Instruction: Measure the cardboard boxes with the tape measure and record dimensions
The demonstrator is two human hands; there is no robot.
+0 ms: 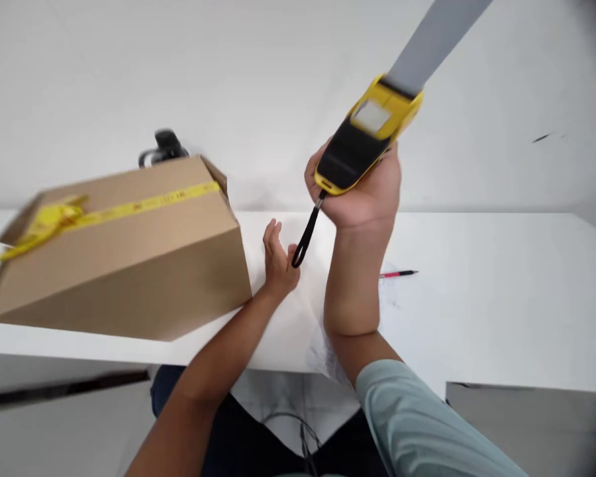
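The person's right hand (365,192) was raised above the white table (501,298), its fingers wrapped closed around a yellow and black tape measure (367,136). The case was tilted, with its far end pointing up and to the right. From that end a grey blade (434,36) ran out and left the picture at the top right. A black strap (308,230) hung from the near end of the case, and its loop dropped down to just beside the left hand (278,262). That hand lay low over the table with its fingers open and straight and held nothing. Whether it touched the strap could not be told. Just to its left stood a cardboard box (124,265), near the hand but apart from it, which looked tipped, with its top sloping down toward the left. A yellow strip (129,209) with small marks ran across the top of the box and bunched up at the left end. Behind the box, on the far side, a blurred black object (163,147) showed above its edge. A red pen (398,273) lay flat on the table to the right of the right forearm, close to it. A pale green sleeve (417,417) covered the right arm near the bottom edge.
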